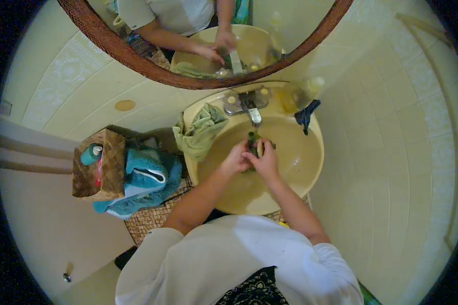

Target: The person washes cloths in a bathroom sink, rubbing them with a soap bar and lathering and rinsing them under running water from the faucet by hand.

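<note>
Both my hands are together over the yellow sink (229,190), just below the faucet (254,116). Between them is a small dark green thing (251,138), soft or wet-looking, its kind too small to make out. My left hand (236,159) closes on it from the left. From the right, my right hand (266,158) presses against it with curled fingers. The fingers partly hide it. In the mirror (203,35) the same two hands appear, meeting around something dark.
A green cloth (201,129) drapes over the sink's left rim, and a dark blue cloth (306,117) hangs on the right rim. Bottles (313,87) stand at the back right corner. To the left are a woven basket (99,168) and blue towels (145,175).
</note>
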A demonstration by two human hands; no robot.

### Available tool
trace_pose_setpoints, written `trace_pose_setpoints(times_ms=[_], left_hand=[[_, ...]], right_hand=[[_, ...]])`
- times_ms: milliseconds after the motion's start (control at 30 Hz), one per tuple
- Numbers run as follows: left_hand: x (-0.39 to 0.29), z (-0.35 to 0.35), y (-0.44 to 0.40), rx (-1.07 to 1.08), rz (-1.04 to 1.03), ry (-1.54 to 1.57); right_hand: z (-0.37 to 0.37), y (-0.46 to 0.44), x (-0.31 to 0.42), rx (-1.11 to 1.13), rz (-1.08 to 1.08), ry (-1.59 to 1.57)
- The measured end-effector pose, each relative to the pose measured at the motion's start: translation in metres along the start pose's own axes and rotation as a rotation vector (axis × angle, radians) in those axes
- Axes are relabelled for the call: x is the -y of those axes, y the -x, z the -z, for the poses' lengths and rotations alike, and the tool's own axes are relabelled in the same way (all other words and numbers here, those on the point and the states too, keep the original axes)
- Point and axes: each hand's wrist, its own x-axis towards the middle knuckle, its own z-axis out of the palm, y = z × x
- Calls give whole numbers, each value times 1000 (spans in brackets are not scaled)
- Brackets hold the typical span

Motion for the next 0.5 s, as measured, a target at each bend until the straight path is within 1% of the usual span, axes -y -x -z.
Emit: trace_pose_setpoints(times_ms=[100,200,300,400,500], left_hand=[[-1,12,-3,127,62,131],[0,-10,13,52,4,230],[10,24,-2,295,-23,140],[21,37,2,78,-100,109],[30,12,12,-256,-225,19]], right_hand=[[-6,-6,-33,-159,180,170],[3,1,-27,-190,166,227],[6,-6,-23,9,-88,233],[16,-9,-5,136,-131,333],[16,-11,-7,10,-97,255]])
